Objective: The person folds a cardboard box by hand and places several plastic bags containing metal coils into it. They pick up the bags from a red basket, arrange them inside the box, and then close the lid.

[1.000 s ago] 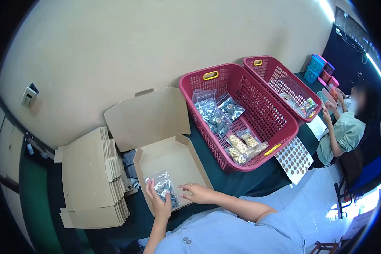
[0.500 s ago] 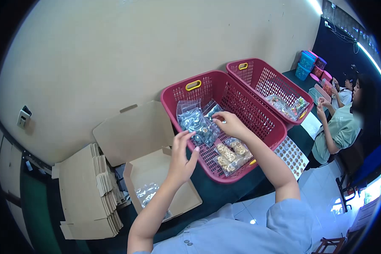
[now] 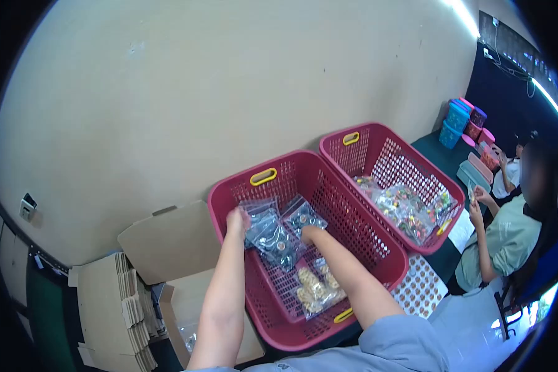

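Note:
Both hands reach into the near maroon basket [image 3: 353,248]. At its left end, my left hand [image 3: 236,218] touches the edge of clear bags with blue-grey contents [image 3: 270,235]; its fingers are mostly hidden. My right hand [image 3: 311,233] is bent down beside another such bag [image 3: 302,214], fingertips out of sight behind the wrist and bags. Bags of pale beige pieces [image 3: 313,288] lie on the basket floor nearer to me.
A second maroon basket [image 3: 409,170] holds bags of colourful items. Left are an open cardboard box [image 3: 180,304] with clear bags and stacked flat cardboard [image 3: 108,310]. A sticker sheet [image 3: 420,288] lies right. Two people sit beyond, near colourful tubs [image 3: 454,124].
The view has shifted, so the baskets appear lower. My left hand has moved from above the basket's near edge to the bags at its left end; my right hand has gone lower into the basket.

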Demonstrator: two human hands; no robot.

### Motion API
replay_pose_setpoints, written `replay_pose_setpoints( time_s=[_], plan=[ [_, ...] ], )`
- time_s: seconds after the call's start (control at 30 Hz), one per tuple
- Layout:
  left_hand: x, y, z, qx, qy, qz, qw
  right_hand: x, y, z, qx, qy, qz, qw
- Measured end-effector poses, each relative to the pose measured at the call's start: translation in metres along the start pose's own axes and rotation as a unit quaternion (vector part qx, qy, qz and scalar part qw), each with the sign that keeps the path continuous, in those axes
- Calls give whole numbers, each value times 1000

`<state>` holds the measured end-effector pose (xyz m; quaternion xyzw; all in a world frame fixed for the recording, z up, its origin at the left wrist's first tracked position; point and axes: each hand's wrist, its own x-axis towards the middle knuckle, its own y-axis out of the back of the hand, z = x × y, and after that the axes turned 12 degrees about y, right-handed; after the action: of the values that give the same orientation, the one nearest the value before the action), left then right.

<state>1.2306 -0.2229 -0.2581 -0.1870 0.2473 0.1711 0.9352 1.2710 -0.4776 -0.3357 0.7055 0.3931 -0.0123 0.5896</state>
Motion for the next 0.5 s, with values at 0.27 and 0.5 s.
replay_pose_setpoints(
  time_s=[0.27, 0.5],
  plan=[
    [-10, -22, -91, 482, 435, -49, 759, 48, -50, 7, 204, 22, 120, 971],
    [32, -32, -124, 151, 293, -47, 943, 20, 12, -5, 465, 49, 43, 883]
  ],
)
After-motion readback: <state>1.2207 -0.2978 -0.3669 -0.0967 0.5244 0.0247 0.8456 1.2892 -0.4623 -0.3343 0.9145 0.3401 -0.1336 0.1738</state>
